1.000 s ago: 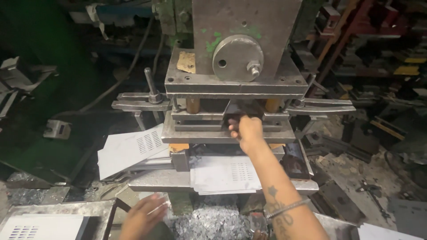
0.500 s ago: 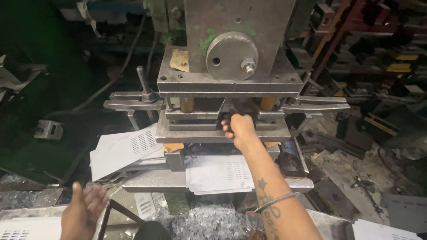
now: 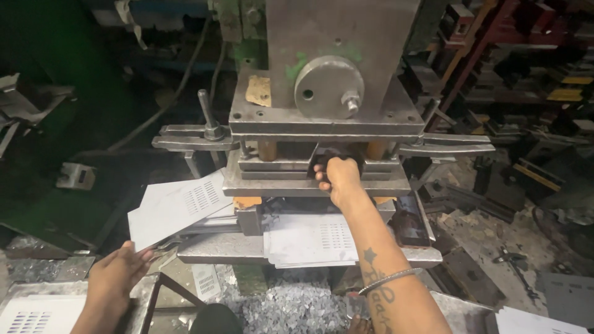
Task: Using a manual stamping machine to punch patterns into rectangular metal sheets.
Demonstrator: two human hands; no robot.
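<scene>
My right hand [image 3: 339,178] reaches into the gap between the die plates of a grey metal press [image 3: 322,117]. Its fingers are closed on a small dark part [image 3: 327,161] inside that gap. A bangle and tattoos show on that forearm. My left hand [image 3: 116,277] is at the lower left, its fingertips closed on the near corner of a pale perforated sheet [image 3: 179,207] that lies tilted to the left of the press bed.
A stack of perforated sheets [image 3: 309,238] rests on the press's lower ledge. Metal chips [image 3: 291,308] are heaped below it. A tray with another slotted sheet [image 3: 34,315] sits at the lower left. Dark metal scrap [image 3: 507,204] crowds the right side, and a threaded stud [image 3: 207,114] stands on the left clamp.
My left hand has moved from low by the tray up and right to the corner of the tilted sheet. My right hand has stayed in the die gap.
</scene>
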